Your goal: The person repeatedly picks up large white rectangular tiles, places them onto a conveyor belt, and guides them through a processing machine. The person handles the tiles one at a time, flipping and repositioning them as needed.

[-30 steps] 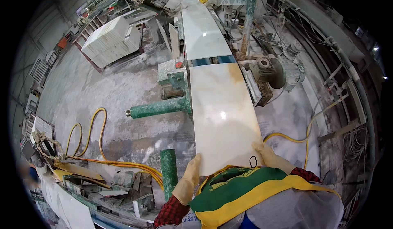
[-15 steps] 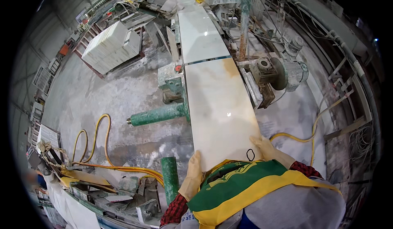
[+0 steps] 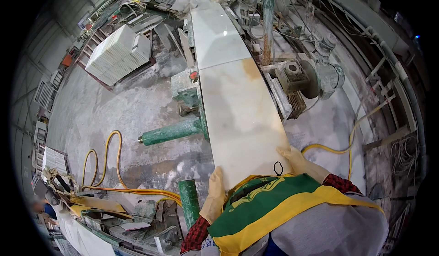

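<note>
Pinching a white slab (image 3: 242, 114) by opposite edges, left hand (image 3: 214, 194) and right hand (image 3: 296, 161) flank its near end, its long axis running toward the far slab (image 3: 217, 41).

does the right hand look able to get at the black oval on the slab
Probably yes: the right hand is at the right edge of the white slab, close beside the black oval, and only bare slab shows between them.

The slab (image 3: 242, 118) is white, blotched tan; the apron (image 3: 267, 201) is green and yellow
</note>
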A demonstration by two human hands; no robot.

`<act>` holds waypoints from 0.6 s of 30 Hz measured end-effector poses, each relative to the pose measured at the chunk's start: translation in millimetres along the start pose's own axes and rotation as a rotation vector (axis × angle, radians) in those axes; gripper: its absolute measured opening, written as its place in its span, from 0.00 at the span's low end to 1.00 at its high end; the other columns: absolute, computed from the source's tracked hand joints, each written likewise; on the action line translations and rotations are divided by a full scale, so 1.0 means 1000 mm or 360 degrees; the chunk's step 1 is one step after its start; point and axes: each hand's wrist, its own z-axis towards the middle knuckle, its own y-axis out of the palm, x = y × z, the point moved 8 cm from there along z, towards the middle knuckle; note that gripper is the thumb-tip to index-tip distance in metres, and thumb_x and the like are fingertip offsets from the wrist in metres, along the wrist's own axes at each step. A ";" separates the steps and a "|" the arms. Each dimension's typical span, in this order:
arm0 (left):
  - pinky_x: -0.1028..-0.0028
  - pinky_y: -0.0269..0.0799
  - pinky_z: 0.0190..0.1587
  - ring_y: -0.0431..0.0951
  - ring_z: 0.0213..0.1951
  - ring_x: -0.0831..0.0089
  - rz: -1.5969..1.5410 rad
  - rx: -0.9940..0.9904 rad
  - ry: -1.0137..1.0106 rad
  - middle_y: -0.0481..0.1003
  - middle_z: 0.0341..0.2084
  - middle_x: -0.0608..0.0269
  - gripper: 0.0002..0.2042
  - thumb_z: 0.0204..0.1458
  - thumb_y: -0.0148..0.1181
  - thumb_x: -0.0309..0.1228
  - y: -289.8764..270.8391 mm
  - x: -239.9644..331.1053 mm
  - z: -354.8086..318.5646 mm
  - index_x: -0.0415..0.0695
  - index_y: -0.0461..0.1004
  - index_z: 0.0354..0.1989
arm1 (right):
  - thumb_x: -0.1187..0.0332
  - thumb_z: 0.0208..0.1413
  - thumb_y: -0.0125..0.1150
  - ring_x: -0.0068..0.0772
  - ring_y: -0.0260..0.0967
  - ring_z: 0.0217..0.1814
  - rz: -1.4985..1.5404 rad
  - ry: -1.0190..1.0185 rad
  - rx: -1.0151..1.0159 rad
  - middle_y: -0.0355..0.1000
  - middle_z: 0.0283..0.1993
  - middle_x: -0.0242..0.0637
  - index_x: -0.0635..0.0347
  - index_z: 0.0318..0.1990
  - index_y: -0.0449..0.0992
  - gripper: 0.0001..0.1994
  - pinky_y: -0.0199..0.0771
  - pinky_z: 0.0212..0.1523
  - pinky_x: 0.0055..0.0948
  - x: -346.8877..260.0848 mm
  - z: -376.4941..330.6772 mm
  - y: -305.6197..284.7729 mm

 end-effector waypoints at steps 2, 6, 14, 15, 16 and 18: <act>0.66 0.76 0.59 0.79 0.55 0.68 -0.0022 -0.0019 0.0014 0.80 0.58 0.57 0.31 0.74 0.51 0.54 0.000 -0.002 0.002 0.34 0.74 0.66 | 0.63 0.69 0.68 0.32 0.78 0.51 -0.0050 0.0003 0.0043 0.80 0.54 0.38 0.66 0.66 0.75 0.23 0.81 0.51 0.34 -0.007 -0.002 0.003; 0.65 0.75 0.59 0.79 0.55 0.67 -0.0113 -0.0021 0.0024 0.80 0.57 0.56 0.31 0.74 0.50 0.53 0.001 -0.003 0.007 0.34 0.74 0.66 | 0.63 0.69 0.68 0.32 0.79 0.50 -0.0125 0.0046 0.0165 0.80 0.54 0.38 0.66 0.66 0.74 0.23 0.82 0.50 0.34 -0.015 -0.003 0.005; 0.66 0.75 0.58 0.79 0.53 0.68 0.0016 0.0032 -0.0013 0.80 0.56 0.56 0.31 0.74 0.50 0.53 0.011 0.019 0.007 0.33 0.75 0.65 | 0.66 0.67 0.69 0.30 0.78 0.52 -0.0192 0.0042 0.0189 0.79 0.54 0.39 0.66 0.67 0.73 0.25 0.81 0.50 0.32 -0.007 0.020 -0.011; 0.66 0.75 0.58 0.79 0.53 0.68 -0.0009 0.0038 -0.0018 0.80 0.56 0.56 0.31 0.74 0.50 0.53 0.008 0.016 0.010 0.33 0.75 0.65 | 0.66 0.67 0.70 0.30 0.78 0.53 -0.0184 0.0048 0.0185 0.79 0.54 0.39 0.67 0.67 0.73 0.25 0.81 0.50 0.32 -0.008 0.022 -0.009; 0.66 0.75 0.58 0.79 0.52 0.68 -0.0035 0.0044 -0.0024 0.80 0.56 0.57 0.30 0.74 0.50 0.53 0.006 0.014 0.013 0.34 0.75 0.65 | 0.66 0.67 0.70 0.30 0.77 0.53 -0.0199 0.0024 0.0198 0.79 0.54 0.38 0.67 0.67 0.73 0.25 0.81 0.51 0.32 -0.007 0.026 -0.011; 0.66 0.75 0.57 0.79 0.52 0.69 0.0036 0.0031 -0.0058 0.80 0.55 0.59 0.29 0.74 0.50 0.52 0.001 0.011 0.020 0.35 0.75 0.64 | 0.66 0.66 0.70 0.30 0.77 0.53 -0.0227 -0.0023 0.0231 0.79 0.54 0.38 0.67 0.66 0.73 0.25 0.81 0.52 0.32 -0.003 0.035 -0.016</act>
